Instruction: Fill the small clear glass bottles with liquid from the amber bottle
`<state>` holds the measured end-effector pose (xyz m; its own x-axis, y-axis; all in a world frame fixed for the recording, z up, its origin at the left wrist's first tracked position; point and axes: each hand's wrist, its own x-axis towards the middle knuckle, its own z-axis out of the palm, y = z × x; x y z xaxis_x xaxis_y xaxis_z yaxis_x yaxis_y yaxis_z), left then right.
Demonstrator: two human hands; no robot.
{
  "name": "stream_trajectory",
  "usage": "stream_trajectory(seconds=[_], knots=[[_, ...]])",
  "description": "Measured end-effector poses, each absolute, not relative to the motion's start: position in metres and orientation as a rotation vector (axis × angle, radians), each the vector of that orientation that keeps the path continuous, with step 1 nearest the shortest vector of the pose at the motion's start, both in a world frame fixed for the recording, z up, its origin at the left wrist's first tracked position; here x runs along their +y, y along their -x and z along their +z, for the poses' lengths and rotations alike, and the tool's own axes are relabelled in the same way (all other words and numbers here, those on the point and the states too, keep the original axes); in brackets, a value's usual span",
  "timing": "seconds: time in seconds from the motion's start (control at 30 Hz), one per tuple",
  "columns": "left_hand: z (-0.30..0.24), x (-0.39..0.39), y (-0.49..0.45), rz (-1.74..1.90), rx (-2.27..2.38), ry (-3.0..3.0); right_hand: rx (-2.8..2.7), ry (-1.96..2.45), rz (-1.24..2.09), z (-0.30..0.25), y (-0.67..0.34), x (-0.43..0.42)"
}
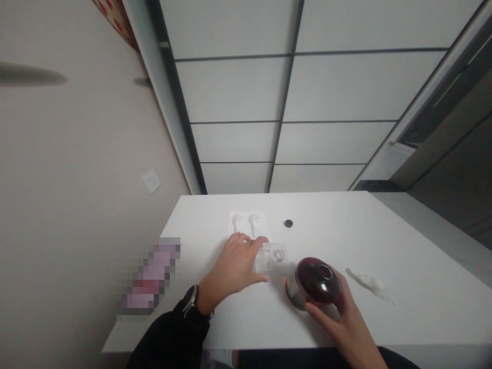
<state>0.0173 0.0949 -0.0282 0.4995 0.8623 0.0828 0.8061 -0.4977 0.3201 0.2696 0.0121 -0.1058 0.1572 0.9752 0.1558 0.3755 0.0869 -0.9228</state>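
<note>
My right hand [338, 307] is wrapped round a rounded device [317, 281] with a glossy dark red domed top, a silver-ringed spot on it and a greyish lower part bearing a label. The device is tilted, low over the table's front half. To its left, my left hand [240, 261] has thumb and fingers spread about the left end of a clear plastic case [272, 258], which has a round shape in it. Whether the fingertips touch the case is hard to tell. Beyond that hand lies a whitish card [246, 220] with two white hook-like pieces.
A small dark round cap [288, 223] lies farther back on the white table [415, 312]. At the right is a crumpled whitish strip [371, 284]. A blurred-out pinkish object [149, 277] sits at the left edge. A wall [77, 205] and white panels [238, 92] bound the table.
</note>
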Motion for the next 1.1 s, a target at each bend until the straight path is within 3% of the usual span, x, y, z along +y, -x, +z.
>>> stream_trajectory(seconds=[0.37,0.73,1.1], knots=[[-0.028,0.096,-0.025,0.171,1.481,-2.631,-1.295,1.442,0.82,-0.101,-0.263,0.017],[-0.046,0.083,0.026,0.762,1.379,-2.122,-1.272,1.304,0.831,-0.114,-0.255,0.023],[-0.06,0.004,0.04,0.861,1.57,-1.766,-1.203,1.329,0.747,-0.109,-0.258,0.007]])
